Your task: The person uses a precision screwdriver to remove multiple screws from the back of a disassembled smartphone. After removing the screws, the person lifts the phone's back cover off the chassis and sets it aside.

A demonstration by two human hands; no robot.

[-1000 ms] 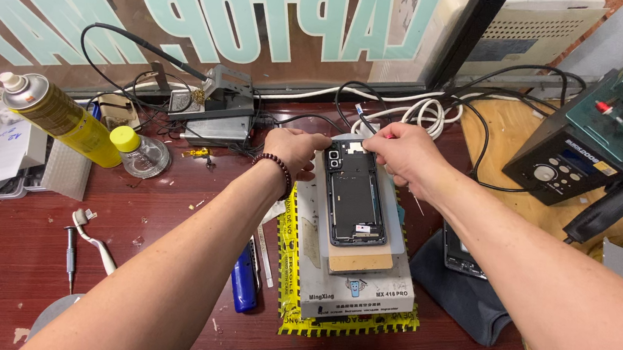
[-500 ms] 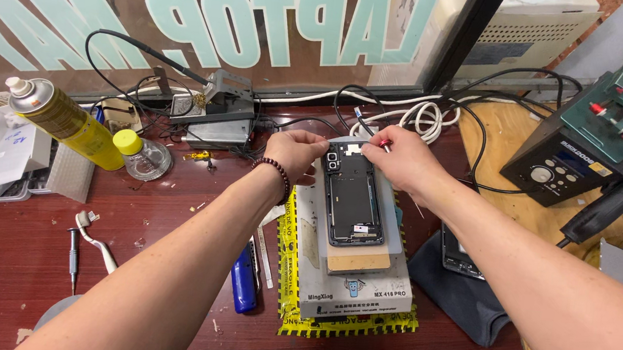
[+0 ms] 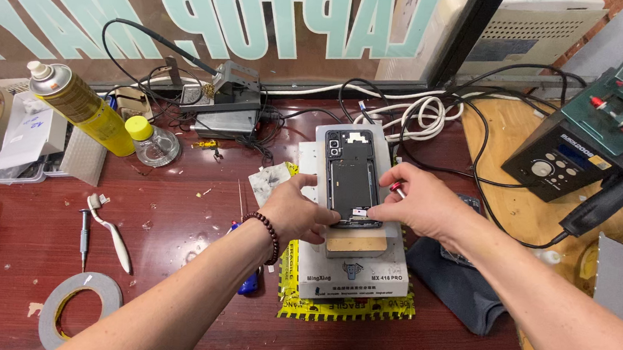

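An opened dark smartphone with its back cover off (image 3: 353,177) lies on a grey slab-shaped heating pad (image 3: 352,266) near the middle of the reddish-brown wooden worktop (image 3: 185,224). The left hand (image 3: 299,213), fingers curled, pinches the phone's lower left edge. The right hand (image 3: 423,203), half closed, touches its lower right edge while gripping a thin red-tipped tool (image 3: 395,187).
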